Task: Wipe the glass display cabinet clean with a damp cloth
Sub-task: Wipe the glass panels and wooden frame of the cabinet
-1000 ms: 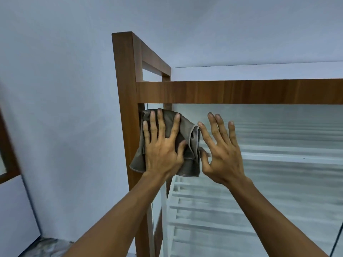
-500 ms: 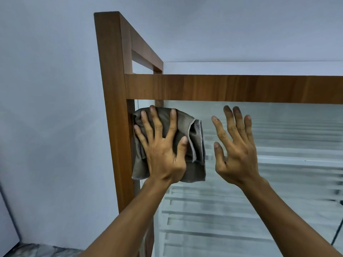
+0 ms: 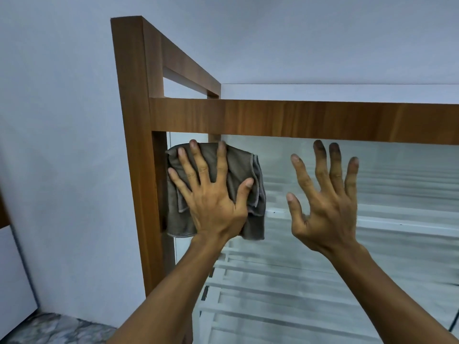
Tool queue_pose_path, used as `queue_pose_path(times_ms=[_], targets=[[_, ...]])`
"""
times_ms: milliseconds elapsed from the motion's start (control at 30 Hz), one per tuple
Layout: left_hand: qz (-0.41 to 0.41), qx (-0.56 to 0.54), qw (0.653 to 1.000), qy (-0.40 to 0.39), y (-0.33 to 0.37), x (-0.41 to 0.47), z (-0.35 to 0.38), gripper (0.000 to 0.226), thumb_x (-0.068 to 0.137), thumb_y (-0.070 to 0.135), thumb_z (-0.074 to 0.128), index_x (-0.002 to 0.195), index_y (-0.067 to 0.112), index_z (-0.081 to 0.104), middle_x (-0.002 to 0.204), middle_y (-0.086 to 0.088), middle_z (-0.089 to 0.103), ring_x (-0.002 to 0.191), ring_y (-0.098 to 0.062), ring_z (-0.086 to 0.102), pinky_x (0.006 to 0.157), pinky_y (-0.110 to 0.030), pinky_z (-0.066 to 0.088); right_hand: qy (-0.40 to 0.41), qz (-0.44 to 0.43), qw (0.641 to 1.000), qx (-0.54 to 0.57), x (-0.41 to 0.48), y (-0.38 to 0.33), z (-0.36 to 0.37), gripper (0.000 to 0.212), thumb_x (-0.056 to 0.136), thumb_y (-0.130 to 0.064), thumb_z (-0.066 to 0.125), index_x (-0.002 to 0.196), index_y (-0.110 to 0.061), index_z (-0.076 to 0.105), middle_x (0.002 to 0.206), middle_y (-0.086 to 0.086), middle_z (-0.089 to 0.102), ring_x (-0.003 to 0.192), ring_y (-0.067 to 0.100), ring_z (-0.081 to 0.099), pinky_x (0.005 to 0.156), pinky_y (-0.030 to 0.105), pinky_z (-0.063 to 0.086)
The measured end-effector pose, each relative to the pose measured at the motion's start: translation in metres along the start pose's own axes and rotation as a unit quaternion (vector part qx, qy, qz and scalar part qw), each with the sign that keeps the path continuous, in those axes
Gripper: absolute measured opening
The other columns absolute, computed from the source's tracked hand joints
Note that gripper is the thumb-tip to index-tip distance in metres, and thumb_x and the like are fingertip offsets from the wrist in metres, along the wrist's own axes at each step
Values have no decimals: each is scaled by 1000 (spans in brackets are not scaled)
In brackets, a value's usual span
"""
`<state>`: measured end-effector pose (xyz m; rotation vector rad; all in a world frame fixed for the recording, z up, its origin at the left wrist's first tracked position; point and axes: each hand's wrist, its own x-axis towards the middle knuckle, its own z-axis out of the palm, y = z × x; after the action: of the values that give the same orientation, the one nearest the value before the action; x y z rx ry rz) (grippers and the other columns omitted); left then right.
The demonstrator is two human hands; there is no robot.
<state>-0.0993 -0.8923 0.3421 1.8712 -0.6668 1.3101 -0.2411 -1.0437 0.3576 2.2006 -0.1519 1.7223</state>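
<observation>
- Head view: a grey cloth (image 3: 233, 167) is pressed flat against the glass pane (image 3: 402, 194) of the cabinet (image 3: 188, 115) by the left hand (image 3: 213, 207), whose fingers (image 3: 200, 165) are spread wide and straight over it.
- The cloth is bunched in folds and shows past the thumb and below the heel of that hand. Its edge meets the wooden post (image 3: 134, 157) just beyond the little finger.
- The top rail (image 3: 323, 120) is seen just above the fingertips.
- The right hand (image 3: 327, 214) is held beside the cloth and apart from it, splayed wide, with nothing held. Whether it touches the glass cannot be told.
- White shelves (image 3: 273, 281) are seen through the glass below both hands.
</observation>
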Motion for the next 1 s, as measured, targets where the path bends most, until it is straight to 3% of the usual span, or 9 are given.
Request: queue_pose_path(times_ms=[100,267,367,467,600,667,800,900,1000], targets=[[-38,-18,999,-6,40,2,1,83,101,69,22,167,20,12,173,-23,1,160,-44,-7,124,-71,-7,-16,-4,999,-33,-1,0,3,72,97,-41,47,163,-16,33,171,23,17,161,40,5,129,61,-4],[119,-10,992,-49,24,-2,-1,86,100,65,37,166,24,0,174,-19,-1,161,-38,-10,126,-64,-10,-20,-7,999,-26,-1,1,1,75,94,-40,51,163,-16,34,172,22,16,161,39,5,129,59,-4],[21,5,1000,-9,10,6,0,83,102,68,30,167,22,8,174,-18,4,161,-37,-5,128,-63,-6,-22,3,1000,-18,-1,-1,2,75,94,-40,52,163,-17,34,172,21,16,161,40,6,129,59,-5],[-68,-5,998,5,49,10,1,84,102,66,28,167,15,12,173,-23,4,160,-44,-3,125,-69,-3,-24,2,1000,-8,0,-1,1,76,92,-38,50,163,-17,33,172,21,16,161,39,6,129,61,-3],[103,-5,993,-50,44,-7,1,88,99,66,38,167,20,4,173,-22,-1,161,-40,-10,126,-63,-11,-24,-5,1000,3,-2,0,-1,80,89,-34,51,164,-17,30,172,21,16,161,38,5,129,61,-1],[132,-39,990,-28,15,-9,1,87,99,65,44,166,21,11,173,-18,6,162,-33,-6,128,-58,-9,-22,-2,1000,5,-2,1,0,77,91,-36,53,163,-16,33,172,21,17,161,39,6,129,62,-1],[-8,-54,997,48,-10,-5,0,78,105,65,35,163,14,26,171,-19,20,161,-34,8,129,-62,4,-21,3,1000,10,-3,0,0,72,95,-38,50,162,-16,35,172,20,17,162,37,5,129,61,-1],[-90,-12,996,18,22,2,1,84,104,70,20,166,15,15,174,-19,8,161,-39,1,127,-67,3,-21,4,1000,12,-2,0,0,72,95,-38,51,162,-16,35,172,20,16,162,36,3,130,60,-2],[-57,-8,998,-20,49,-2,3,86,101,72,20,167,18,5,174,-20,-1,161,-39,-8,127,-65,-4,-17,3,1000,19,-2,1,0,75,91,-36,52,162,-16,35,172,21,18,162,35,3,130,60,-3]])
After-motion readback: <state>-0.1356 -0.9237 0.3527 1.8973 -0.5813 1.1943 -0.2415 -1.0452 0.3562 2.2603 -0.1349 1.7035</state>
